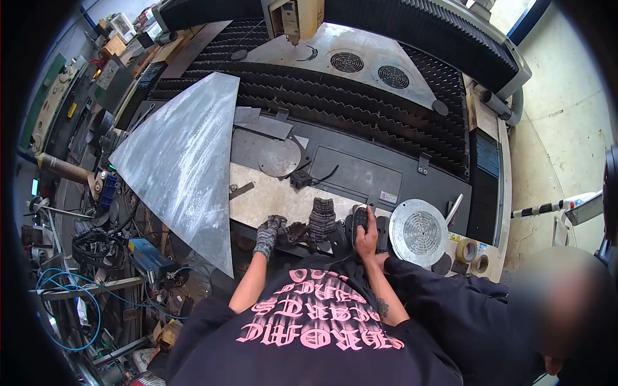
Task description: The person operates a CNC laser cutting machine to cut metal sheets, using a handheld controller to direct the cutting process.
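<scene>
My left hand (pixel 269 237), in a grey knitted glove, rests at the front edge of the pale board (pixel 264 193). Its fingers look loosely spread, with nothing visible in them. Right beside it lies a dark, crumpled glove (pixel 295 232), and a striped knitted glove (pixel 322 220) lies further right. My bare right hand (pixel 366 237) is closed around a black handheld remote control (pixel 358 217), thumb on its upper part. To the right of that hand, a round metal disc with a slotted grille (pixel 420 233) leans at the board's end.
A big triangular metal sheet (pixel 187 161) juts out at left. Behind the board stands a cutting machine with a slatted bed (pixel 309 103), its head (pixel 294 32) over a grilled plate (pixel 376 55). Tape rolls (pixel 466 249) lie at right, near another person's dark sleeve (pixel 444 289). Cables and tools clutter the left.
</scene>
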### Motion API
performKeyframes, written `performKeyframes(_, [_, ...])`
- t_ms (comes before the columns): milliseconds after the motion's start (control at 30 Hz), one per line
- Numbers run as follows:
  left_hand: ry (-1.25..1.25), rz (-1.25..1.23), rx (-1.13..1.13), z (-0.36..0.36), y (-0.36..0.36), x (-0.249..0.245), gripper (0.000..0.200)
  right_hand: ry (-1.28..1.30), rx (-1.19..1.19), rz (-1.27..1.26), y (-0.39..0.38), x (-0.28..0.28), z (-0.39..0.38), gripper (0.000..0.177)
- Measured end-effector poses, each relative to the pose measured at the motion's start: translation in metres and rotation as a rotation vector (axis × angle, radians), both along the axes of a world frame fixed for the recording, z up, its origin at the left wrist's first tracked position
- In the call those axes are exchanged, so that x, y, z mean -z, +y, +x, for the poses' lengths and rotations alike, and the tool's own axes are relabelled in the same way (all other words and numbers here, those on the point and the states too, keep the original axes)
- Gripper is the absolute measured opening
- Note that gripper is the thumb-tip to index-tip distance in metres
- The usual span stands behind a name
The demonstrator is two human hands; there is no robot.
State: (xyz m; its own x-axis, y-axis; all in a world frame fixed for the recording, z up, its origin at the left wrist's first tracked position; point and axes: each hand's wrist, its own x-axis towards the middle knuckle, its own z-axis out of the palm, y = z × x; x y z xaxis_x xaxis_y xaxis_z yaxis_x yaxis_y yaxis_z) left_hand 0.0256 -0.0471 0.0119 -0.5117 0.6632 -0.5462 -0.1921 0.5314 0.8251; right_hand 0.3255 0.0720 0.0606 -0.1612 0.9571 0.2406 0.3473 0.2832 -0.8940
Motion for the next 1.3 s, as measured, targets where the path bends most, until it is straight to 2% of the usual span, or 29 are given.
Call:
performKeyframes(67, [-0.068, 0.014, -0.06, 0.003, -0.001, -0.001, 0.035, -0.003, 0.004, 0.006, 0.001, 0.001, 0.0, 0.061])
performKeyframes(167, [-0.097, 0.074, -0.032, -0.003, -0.002, 0.019, 0.034, 0.0, 0.006, 0.004, 0.0, 0.0, 0.0, 0.061])
performKeyframes(400, [-0.061, 0.04, -0.02, -0.005, -0.003, 0.026, 0.036, 0.016, 0.006, -0.009, 0.001, 0.0, 0.0, 0.062])
performKeyframes(567, [0.047, -0.053, -0.035, 0.003, 0.001, 0.005, 0.038, 0.016, 0.002, -0.005, 0.0, 0.001, 0.0, 0.062])
performKeyframes(633, [0.132, 0.032, 0.046, 0.002, -0.002, 0.012, 0.04, 0.019, 0.002, -0.007, 0.0, 0.0, 0.0, 0.062])
performKeyframes(700, [0.124, 0.05, 0.066, 0.0, -0.003, 0.017, 0.04, 0.018, 0.003, -0.01, 0.0, -0.002, 0.0, 0.062])
performKeyframes(967, [-0.118, -0.07, -0.089, 0.009, 0.004, -0.025, 0.038, 0.009, 0.005, -0.006, 0.0, 0.002, 0.001, 0.061])
performKeyframes(1300, [-0.016, -0.036, -0.001, 0.007, 0.002, -0.019, 0.038, 0.029, 0.001, -0.023, 0.0, 0.001, 0.001, 0.061])
